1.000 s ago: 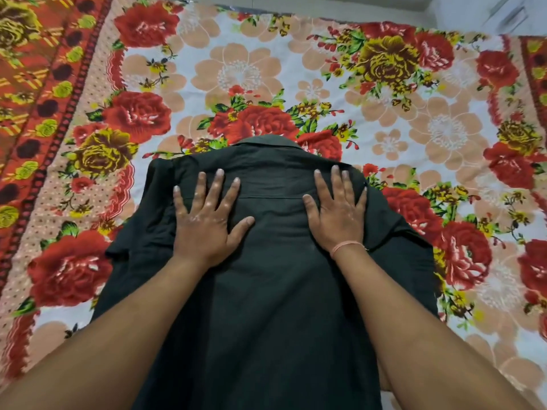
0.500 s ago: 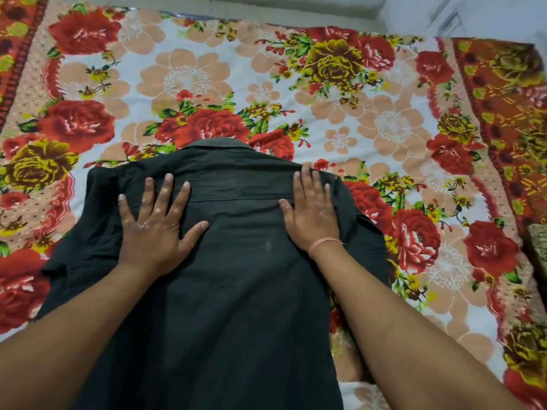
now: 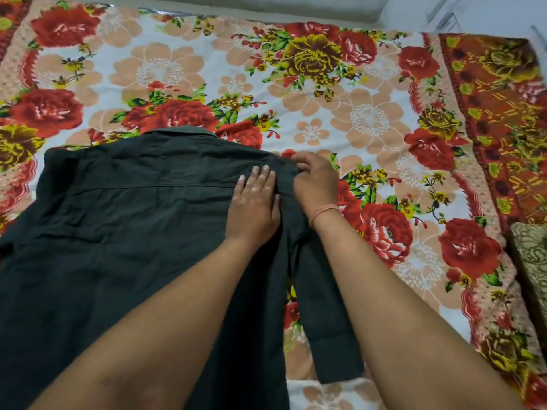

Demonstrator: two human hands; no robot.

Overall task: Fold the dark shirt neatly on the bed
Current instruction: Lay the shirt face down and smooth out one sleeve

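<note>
The dark shirt (image 3: 127,232) lies back-up on the bed's floral sheet (image 3: 370,119), collar pointing away from me. My left hand (image 3: 254,202) presses flat on the cloth near the right shoulder, fingers straight. My right hand (image 3: 315,180) sits just beside it at the shoulder's edge, with curled fingers pinching the fabric there. The right sleeve (image 3: 322,315) runs down along the shirt's side toward me, partly under my right forearm.
A patterned beige cushion (image 3: 531,261) lies at the bed's right edge. The sheet's orange-red border (image 3: 497,99) runs along the right side. A pale wall and furniture show beyond the far edge of the bed.
My left hand slid right across the shirt's back to the right shoulder. My right hand moved to the shoulder's edge and curled onto the fabric. The view shifted right.
</note>
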